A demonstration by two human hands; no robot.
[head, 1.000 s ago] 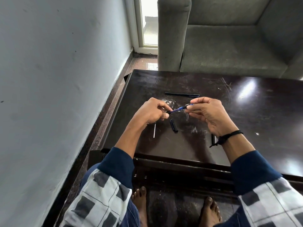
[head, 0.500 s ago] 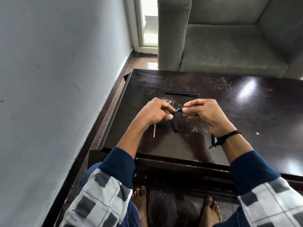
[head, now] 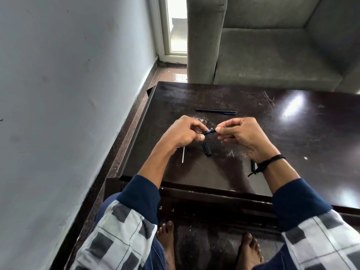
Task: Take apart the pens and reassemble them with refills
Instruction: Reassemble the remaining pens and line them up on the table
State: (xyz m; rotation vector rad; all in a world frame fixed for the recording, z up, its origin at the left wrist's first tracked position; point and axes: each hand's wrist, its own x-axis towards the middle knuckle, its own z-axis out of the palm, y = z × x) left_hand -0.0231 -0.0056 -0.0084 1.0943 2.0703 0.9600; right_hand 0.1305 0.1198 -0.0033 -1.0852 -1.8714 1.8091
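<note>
A short stretch of a dark blue pen (head: 209, 131) shows between my two hands above the dark table (head: 292, 133). My left hand (head: 183, 133) pinches its left end and my right hand (head: 241, 133) pinches its right end. Most of the pen is hidden inside my fingers. Below my hands a black pen cap (head: 206, 148) lies on the table. A thin white refill (head: 183, 154) rests by my left wrist. Another black pen part (head: 253, 165) lies beside my right wrist. A whole dark pen (head: 216, 111) lies farther back.
A grey sofa (head: 272, 55) stands behind the table. A pale wall (head: 68, 94) runs along the left, with a narrow strip of floor between it and the table's left edge. My bare feet (head: 206, 246) show under the near edge.
My hands have come closer together, so less of the blue pen shows between them. My right hand moved left and slightly down.
</note>
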